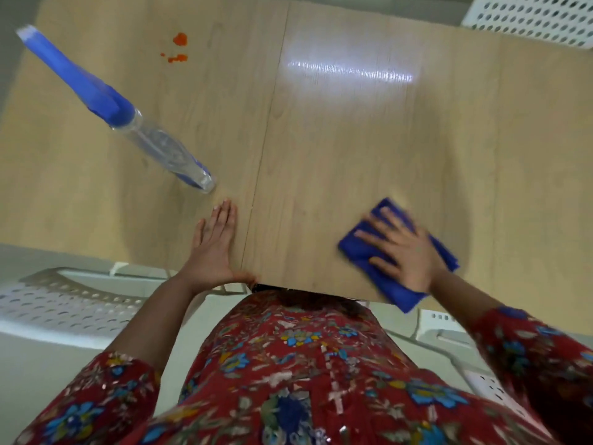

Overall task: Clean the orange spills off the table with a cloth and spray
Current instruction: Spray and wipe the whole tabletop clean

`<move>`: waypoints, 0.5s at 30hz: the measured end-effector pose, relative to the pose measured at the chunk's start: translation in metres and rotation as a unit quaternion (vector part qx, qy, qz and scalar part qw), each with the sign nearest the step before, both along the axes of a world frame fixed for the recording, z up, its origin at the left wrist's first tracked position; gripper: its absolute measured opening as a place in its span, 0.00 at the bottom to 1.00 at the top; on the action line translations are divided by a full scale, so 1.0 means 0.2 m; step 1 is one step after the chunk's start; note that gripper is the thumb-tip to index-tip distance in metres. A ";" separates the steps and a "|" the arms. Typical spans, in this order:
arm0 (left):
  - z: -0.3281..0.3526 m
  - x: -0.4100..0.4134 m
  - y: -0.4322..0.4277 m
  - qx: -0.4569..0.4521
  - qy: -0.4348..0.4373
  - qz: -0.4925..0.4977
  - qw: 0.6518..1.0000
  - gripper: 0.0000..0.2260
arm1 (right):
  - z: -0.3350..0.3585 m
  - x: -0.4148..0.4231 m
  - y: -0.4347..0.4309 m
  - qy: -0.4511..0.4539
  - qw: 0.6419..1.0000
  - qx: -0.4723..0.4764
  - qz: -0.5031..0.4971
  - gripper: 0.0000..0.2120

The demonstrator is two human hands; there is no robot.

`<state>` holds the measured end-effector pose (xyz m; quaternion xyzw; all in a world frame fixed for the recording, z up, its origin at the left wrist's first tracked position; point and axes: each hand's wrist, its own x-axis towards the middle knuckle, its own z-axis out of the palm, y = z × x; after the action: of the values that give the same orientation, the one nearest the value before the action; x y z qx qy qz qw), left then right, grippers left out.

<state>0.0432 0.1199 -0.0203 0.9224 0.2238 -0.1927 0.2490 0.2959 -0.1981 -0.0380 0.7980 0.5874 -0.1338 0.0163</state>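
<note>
Orange spills [178,46] mark the light wooden table [337,149] at the far left. A clear spray bottle with a blue trigger head [128,120] stands on the table left of centre, between the spills and my left hand. My left hand [213,245] lies flat on the table near its front edge, fingers together, holding nothing. My right hand [404,248] presses spread fingers down on a folded blue cloth [362,248] at the front right of the table. Part of the cloth hangs over the table's edge.
A white perforated chair [61,303] stands at the lower left beside the table, and more white perforated furniture [532,17] shows at the top right. A seam [266,149] runs down the table's middle. My red flowered clothing fills the bottom.
</note>
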 end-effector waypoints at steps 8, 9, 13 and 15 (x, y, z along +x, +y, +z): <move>-0.04 0.00 -0.06 0.002 -0.125 0.120 0.985 0.48 | 0.03 0.11 0.62 -0.022 0.977 -0.016 -0.213 0.28; -0.04 0.01 -0.06 -0.015 -0.149 0.150 0.977 0.45 | 0.03 0.07 0.70 -0.014 0.980 -0.012 -0.198 0.29; 0.08 0.06 -0.04 -0.072 -0.316 0.358 0.876 0.18 | 0.03 -0.11 0.81 0.010 0.980 0.020 -0.197 0.28; 0.19 0.10 -0.02 -0.019 -0.414 0.405 0.815 0.14 | 0.05 -0.16 0.86 0.037 0.974 0.061 -0.215 0.27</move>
<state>0.0624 0.1159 0.0176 0.7358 0.4493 0.3219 0.3913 0.2638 -0.0255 -0.0272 0.8994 0.4096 -0.1277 -0.0836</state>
